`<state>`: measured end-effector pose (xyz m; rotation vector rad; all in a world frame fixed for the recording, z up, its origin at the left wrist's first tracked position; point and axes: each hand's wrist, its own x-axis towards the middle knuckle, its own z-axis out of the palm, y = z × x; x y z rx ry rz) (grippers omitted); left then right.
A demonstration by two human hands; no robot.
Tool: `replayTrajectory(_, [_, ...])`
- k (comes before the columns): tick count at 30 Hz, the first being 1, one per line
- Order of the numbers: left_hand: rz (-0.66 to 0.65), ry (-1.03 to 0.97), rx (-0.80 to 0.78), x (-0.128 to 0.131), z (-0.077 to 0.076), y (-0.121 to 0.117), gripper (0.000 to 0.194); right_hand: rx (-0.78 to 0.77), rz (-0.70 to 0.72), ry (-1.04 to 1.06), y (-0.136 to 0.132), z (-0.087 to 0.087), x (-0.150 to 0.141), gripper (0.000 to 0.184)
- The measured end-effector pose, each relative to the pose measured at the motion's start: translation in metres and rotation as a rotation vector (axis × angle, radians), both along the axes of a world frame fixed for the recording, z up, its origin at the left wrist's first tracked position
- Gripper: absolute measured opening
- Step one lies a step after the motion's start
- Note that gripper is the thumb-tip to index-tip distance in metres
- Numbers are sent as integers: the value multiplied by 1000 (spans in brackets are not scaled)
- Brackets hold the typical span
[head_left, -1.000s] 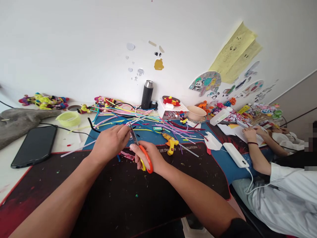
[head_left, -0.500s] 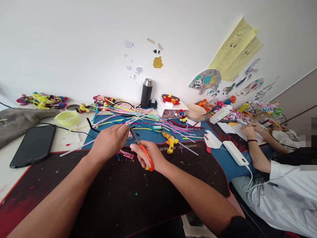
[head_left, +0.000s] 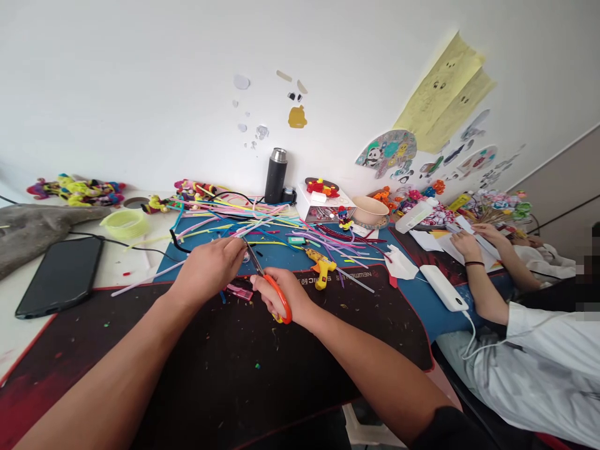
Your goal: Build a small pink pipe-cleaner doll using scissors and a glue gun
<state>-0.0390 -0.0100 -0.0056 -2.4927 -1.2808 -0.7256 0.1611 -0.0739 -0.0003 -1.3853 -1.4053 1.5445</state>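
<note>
My right hand (head_left: 284, 294) is closed round the handles of orange-handled scissors (head_left: 283, 299). The blades point up and left, with their tips at the fingertips of my left hand (head_left: 210, 265). That hand is pinched shut; a bent black pipe cleaner (head_left: 179, 244) sticks out at its left side. What lies between the fingertips and the blades is mostly hidden. Just beyond both hands spreads a loose pile of coloured pipe cleaners (head_left: 262, 219). A small pink object (head_left: 240, 292) lies on the dark mat below the hands.
A yellow glue gun (head_left: 322, 269) lies right of my hands. Behind are a black flask (head_left: 276, 176), a white box (head_left: 323, 206) and a beige bowl (head_left: 370, 211). A phone (head_left: 60, 275) lies at left. At right are a white power bank (head_left: 443, 289) and a co-worker's hands (head_left: 466, 245).
The black pipe cleaner's free end has shifted slightly right and down. The scissors stay at my left fingertips, with my right thumb moved slightly. The co-worker's hands have moved apart over the paper.
</note>
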Motion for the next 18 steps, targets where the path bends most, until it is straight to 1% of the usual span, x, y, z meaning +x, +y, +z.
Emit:
replayTrajectory(4, [32,73,-54,3,2,-2,34,-32,1,4,-1,-3,0,37])
replayTrajectory(10, [3,101,-114,6,4,-3,31,-97,0,26,-1,-7,1,30])
replayTrajectory(15, [-24,88,-179,10,5,-3,29,-190,5,94,-4,-1,1,24])
replayTrajectory(18, [-61,141,-203,14,6,-4,29,-261,6,116,-8,3,3,19])
